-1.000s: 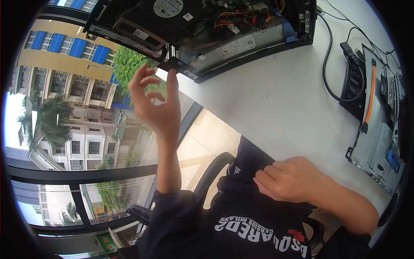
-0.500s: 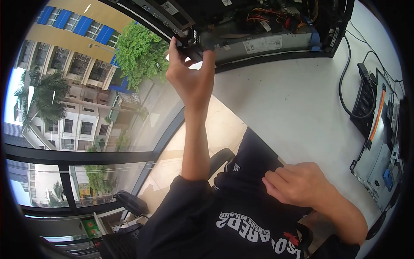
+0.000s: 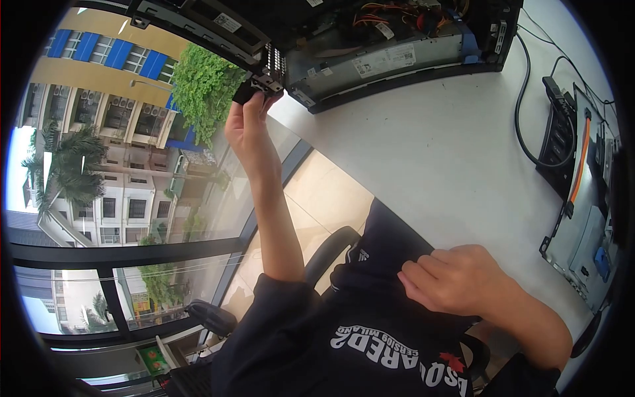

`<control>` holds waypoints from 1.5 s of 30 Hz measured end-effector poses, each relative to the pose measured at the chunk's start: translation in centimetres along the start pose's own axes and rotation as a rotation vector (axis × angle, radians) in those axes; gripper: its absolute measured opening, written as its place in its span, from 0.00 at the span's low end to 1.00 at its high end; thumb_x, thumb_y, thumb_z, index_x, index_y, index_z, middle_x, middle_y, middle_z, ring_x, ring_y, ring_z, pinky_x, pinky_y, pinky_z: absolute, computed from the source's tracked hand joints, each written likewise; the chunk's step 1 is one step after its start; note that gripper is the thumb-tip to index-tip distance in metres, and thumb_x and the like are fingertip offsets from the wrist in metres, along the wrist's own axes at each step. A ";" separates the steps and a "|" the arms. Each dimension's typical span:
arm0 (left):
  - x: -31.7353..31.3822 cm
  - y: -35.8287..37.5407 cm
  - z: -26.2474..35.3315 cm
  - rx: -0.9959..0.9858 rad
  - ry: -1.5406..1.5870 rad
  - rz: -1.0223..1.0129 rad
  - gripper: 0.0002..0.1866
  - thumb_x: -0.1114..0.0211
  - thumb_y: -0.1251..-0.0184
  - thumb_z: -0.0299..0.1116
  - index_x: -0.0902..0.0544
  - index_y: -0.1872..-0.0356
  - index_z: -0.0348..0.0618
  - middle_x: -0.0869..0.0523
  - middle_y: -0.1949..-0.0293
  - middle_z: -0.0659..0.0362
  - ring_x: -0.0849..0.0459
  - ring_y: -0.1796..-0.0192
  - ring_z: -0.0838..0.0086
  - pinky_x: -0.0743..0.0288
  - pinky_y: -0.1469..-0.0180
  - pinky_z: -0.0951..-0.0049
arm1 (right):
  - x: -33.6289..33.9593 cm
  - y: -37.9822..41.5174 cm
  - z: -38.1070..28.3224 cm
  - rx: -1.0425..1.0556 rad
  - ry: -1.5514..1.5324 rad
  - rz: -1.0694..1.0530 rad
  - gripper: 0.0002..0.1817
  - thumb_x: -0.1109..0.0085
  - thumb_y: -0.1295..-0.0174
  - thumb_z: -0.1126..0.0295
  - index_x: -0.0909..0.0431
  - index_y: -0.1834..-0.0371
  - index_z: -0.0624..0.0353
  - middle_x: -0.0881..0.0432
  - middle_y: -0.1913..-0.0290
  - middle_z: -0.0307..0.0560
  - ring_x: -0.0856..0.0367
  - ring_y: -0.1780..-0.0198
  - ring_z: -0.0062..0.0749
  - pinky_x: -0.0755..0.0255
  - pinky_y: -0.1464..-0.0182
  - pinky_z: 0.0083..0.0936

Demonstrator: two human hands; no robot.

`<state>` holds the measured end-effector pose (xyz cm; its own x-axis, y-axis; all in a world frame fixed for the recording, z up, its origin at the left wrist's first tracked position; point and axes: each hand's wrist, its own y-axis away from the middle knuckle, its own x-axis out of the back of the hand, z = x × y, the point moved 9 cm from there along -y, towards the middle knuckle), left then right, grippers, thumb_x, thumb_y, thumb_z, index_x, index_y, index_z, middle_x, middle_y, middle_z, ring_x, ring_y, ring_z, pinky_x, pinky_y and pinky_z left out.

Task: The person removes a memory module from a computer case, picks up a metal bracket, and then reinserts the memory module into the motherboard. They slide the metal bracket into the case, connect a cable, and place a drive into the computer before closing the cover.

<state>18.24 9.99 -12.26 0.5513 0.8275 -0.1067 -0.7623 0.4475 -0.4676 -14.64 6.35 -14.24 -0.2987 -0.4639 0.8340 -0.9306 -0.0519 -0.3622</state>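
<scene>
My left hand (image 3: 248, 122) is raised to the near corner of an open black computer case (image 3: 383, 63) lying on the white table (image 3: 430, 165). Its fingertips pinch a small black part (image 3: 254, 87) at that corner, beside a perforated metal panel. Coloured wires and a labelled grey metal box show inside the case. My right hand (image 3: 456, 278) rests low against my black printed shirt (image 3: 390, 344) at the table's near edge, fingers curled together, with nothing visible in them.
A second opened device (image 3: 582, 218) with an orange cable lies at the table's right edge, and a black cable (image 3: 522, 132) loops beside it. A black chair armrest (image 3: 327, 255) sits under my left arm. Left is a large window over buildings and trees.
My left hand went from open in the air to the case's corner, then shifted left along it and closed on the small black part. My right hand stayed put.
</scene>
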 end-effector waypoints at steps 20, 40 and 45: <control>-2.7 -0.3 1.4 -0.174 -0.100 0.266 0.18 0.24 0.35 0.20 0.18 0.46 0.30 0.09 0.57 0.55 0.11 0.58 0.78 0.19 0.51 0.81 | -0.5 0.5 -0.1 0.063 -0.035 -0.007 0.09 0.36 0.43 0.69 0.25 0.76 0.56 0.25 0.81 0.36 0.21 0.79 0.25 0.26 0.79 0.24; -3.1 -0.2 3.2 -0.279 -0.292 0.347 0.22 0.21 0.38 0.23 0.20 0.46 0.30 0.11 0.58 0.53 0.12 0.57 0.76 0.19 0.54 0.80 | -0.5 0.6 -0.1 0.068 -0.057 -0.034 0.06 0.37 0.48 0.70 0.25 0.74 0.58 0.24 0.80 0.37 0.21 0.78 0.23 0.26 0.78 0.22; -3.5 -1.2 3.8 -0.268 -0.360 0.298 0.24 0.20 0.39 0.24 0.20 0.45 0.28 0.11 0.58 0.52 0.13 0.59 0.76 0.20 0.57 0.83 | -0.7 0.7 -0.1 0.063 -0.047 -0.042 0.06 0.37 0.47 0.70 0.25 0.74 0.58 0.23 0.79 0.37 0.20 0.78 0.24 0.25 0.78 0.23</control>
<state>15.90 7.84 -7.97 0.1375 0.9904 0.0169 -0.7286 0.1128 -0.6755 -15.11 6.68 -15.03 -0.2481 -0.5006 0.8293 -0.9267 -0.1267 -0.3538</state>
